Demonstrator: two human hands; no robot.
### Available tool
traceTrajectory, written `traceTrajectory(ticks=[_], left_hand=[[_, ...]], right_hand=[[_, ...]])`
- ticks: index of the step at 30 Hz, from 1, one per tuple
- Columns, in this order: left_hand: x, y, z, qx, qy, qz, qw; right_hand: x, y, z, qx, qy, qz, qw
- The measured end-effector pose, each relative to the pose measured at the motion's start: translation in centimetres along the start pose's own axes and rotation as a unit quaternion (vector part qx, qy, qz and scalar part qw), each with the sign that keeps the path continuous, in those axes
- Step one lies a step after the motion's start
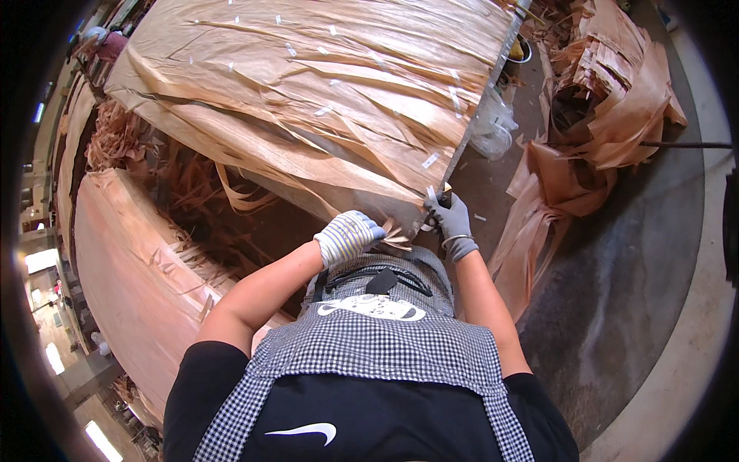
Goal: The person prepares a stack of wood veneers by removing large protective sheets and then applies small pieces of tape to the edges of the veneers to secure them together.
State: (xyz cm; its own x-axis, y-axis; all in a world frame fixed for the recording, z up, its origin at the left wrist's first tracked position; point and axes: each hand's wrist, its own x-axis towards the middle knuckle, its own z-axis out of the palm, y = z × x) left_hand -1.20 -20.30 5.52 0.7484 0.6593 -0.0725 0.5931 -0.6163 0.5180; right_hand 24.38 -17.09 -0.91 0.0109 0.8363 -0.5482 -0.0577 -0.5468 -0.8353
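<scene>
A broad wrinkled wood veneer sheet [308, 85] with small bits of white tape lies over the table in front of me. My left hand [350, 237], in a striped knit glove, is closed on a small bunch of torn veneer strips [396, 237] close to my apron. At the table's near right corner is my right hand [452, 219], in a grey glove, its fingers bent around a small black-and-yellow thing [446, 188] whose kind I cannot make out. A short white tape strip [431, 195] shows beside those fingers.
Pale stacked veneer [131, 262] stands at my left, with a heap of shredded veneer [200, 192] behind it. To the right lie crumpled veneer sheets [616, 85] and a clear plastic bag [493, 123] by the table edge. Another person [108, 45] is at the far left.
</scene>
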Motion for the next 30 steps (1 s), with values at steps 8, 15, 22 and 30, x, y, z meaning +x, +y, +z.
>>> traceTrajectory(ticks=[8, 15, 22, 30], left_hand=[[0.1, 0.2, -1.0, -0.004, 0.120, 0.074, 0.990], [-1.8, -5.2, -0.9, 0.147, 0.132, -0.226, 0.954], [-1.7, -7.1, 0.6, 0.170, 0.082, -0.201, 0.961], [1.7, -4.4, 1.6, 0.162, 0.029, -0.131, 0.978]], right_hand=[[-2.3, -1.0, 0.8, -0.281, 0.110, -0.326, 0.896], [-3.9, 0.8, 1.2, -0.374, 0.116, -0.348, 0.852], [-5.0, 2.2, -2.7, -0.018, 0.146, -0.037, 0.988], [-6.9, 2.4, -3.8, -0.003, 0.119, -0.016, 0.993]])
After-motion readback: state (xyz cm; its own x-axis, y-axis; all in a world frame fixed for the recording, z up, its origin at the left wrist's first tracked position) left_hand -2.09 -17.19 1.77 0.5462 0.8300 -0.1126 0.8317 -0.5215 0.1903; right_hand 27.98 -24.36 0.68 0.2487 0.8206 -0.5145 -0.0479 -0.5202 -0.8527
